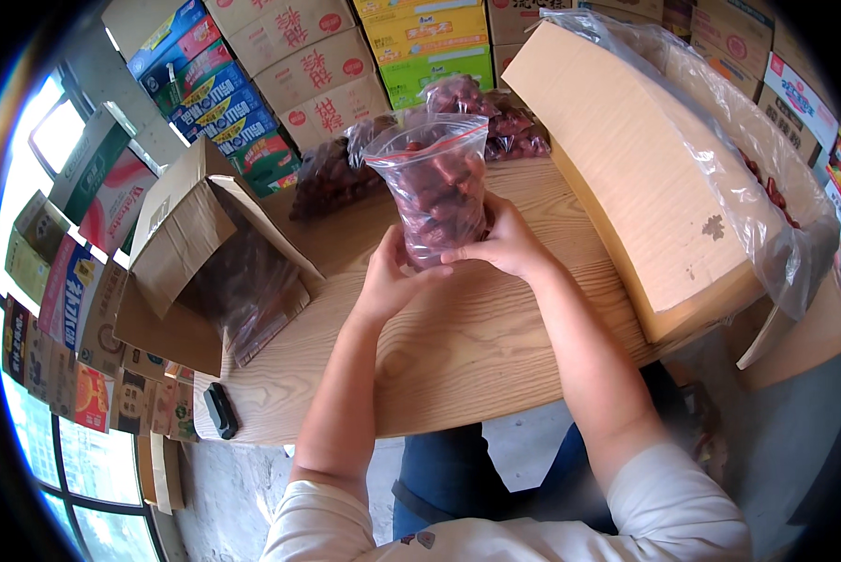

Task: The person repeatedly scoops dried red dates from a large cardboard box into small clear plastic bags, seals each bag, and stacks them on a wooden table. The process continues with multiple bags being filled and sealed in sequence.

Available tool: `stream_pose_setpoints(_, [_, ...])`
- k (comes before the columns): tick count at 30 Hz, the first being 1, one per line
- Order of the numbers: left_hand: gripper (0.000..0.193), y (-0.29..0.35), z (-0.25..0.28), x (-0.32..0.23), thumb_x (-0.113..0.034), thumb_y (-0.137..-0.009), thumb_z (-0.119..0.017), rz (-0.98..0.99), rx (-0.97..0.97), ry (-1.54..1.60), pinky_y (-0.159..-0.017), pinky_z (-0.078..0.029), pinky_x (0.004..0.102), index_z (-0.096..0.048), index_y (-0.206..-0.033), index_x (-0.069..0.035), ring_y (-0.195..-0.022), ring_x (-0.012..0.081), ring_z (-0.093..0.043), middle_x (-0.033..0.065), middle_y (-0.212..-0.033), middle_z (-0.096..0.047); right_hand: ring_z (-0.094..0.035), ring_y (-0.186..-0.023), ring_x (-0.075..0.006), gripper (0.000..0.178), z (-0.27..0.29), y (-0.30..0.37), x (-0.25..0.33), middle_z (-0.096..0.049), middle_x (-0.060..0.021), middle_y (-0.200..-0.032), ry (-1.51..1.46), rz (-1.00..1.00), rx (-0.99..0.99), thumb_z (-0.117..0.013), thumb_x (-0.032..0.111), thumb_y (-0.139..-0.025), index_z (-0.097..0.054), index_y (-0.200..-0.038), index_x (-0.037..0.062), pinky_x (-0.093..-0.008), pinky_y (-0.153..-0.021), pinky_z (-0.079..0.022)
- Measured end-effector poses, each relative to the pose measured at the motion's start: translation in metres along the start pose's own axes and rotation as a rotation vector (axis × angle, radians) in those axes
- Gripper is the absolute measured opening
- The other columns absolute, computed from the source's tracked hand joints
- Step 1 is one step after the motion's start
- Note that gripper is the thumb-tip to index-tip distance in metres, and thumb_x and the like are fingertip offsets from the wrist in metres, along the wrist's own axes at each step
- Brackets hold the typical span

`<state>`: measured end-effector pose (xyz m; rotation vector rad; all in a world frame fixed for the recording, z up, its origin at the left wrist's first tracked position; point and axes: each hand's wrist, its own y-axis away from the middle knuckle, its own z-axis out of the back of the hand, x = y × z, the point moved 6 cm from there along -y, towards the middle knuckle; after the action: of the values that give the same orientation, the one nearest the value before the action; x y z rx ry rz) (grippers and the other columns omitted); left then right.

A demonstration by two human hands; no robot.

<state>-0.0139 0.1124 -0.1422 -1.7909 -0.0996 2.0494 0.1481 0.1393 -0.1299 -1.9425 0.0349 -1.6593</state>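
Observation:
A clear zip bag of dark red dried dates (pixel 439 192) stands upright between my two hands over the far part of the wooden table (pixel 458 356). Its red-striped zip edge is at the top; I cannot tell whether it is sealed. My left hand (pixel 392 267) is wrapped round the lower left of the bag. Round the lower right side curls my right hand (pixel 507 242), its thumb across the front near the left thumb. Just behind the bag lie more filled bags of dates (pixel 519 131), along the table's far edge.
At the left, an open cardboard box (pixel 182 239) lies tipped, with clear plastic bags (pixel 261 290) in its mouth. A black object (pixel 220 410) sits near the table's left edge. A big plastic-lined carton (pixel 645 159) of dates takes up the right. Stacked cartons (pixel 317 84) stand behind.

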Motion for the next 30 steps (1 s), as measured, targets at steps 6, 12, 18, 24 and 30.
stream_pose_setpoints(6, [0.050, -0.001, 0.003, 0.008, -0.004, -0.077, -0.077, 0.065, 0.041, -0.221, -0.085, -0.050, 0.0278, -0.050, -0.119, 0.002, -0.098, 0.0105, -0.058, 0.0051, -0.109, -0.062, -0.055, -0.114, -0.0200, 0.091, -0.004, -0.002, 0.001, -0.058, -0.0133, -0.122, -0.005, 0.034, -0.001, -0.090, 0.009, -0.055, -0.042, -0.131, -0.0042, -0.0329, -0.098, -0.044])
stream_pose_setpoints(12, [0.059, -0.001, 0.007, 0.006, -0.009, -0.075, -0.079, -0.089, -0.008, -0.246, -0.078, -0.051, 0.0290, -0.049, -0.124, 0.001, -0.095, 0.0121, -0.061, 0.0074, -0.107, -0.064, -0.057, -0.109, -0.0195, 0.086, -0.009, 0.000, 0.003, -0.060, -0.0107, -0.118, -0.020, 0.072, -0.050, -0.090, 0.009, -0.056, -0.044, -0.128, -0.0014, -0.0329, -0.094, -0.047])
stream_pose_setpoints(18, [0.073, 0.004, -0.005, -0.010, -0.010, -0.072, -0.082, -0.011, 0.036, 0.236, -0.090, -0.049, 0.0301, -0.039, -0.130, 0.000, -0.108, 0.0156, -0.057, 0.0084, -0.120, -0.056, -0.058, -0.106, -0.0178, 0.084, -0.009, 0.001, 0.001, -0.061, -0.0104, -0.116, 0.019, 0.007, -0.033, -0.090, 0.010, -0.057, -0.046, -0.128, -0.0021, -0.0316, -0.091, -0.048])
stream_pose_setpoints(24, [0.068, 0.003, 0.005, 0.000, -0.008, -0.074, -0.080, 0.108, 0.038, 0.313, -0.087, -0.052, 0.0287, -0.041, -0.129, -0.001, -0.104, 0.0143, -0.058, 0.0082, -0.117, -0.057, -0.060, -0.103, -0.0184, 0.083, -0.014, 0.002, -0.002, -0.060, -0.0113, -0.117, -0.001, -0.056, 0.078, -0.089, 0.010, -0.059, -0.046, -0.129, -0.0031, -0.0323, -0.089, -0.049])
stream_pose_setpoints(30, [0.059, 0.003, 0.013, 0.002, -0.005, -0.078, -0.076, 0.122, -0.046, 0.335, -0.082, -0.055, 0.0293, -0.042, -0.126, -0.001, -0.099, 0.0146, -0.060, 0.0059, -0.112, -0.058, -0.064, -0.095, -0.0166, 0.065, -0.010, 0.008, -0.016, -0.065, -0.0086, -0.104, -0.004, -0.179, 0.152, -0.087, 0.009, -0.061, -0.055, -0.117, -0.0025, -0.0305, -0.081, -0.051])
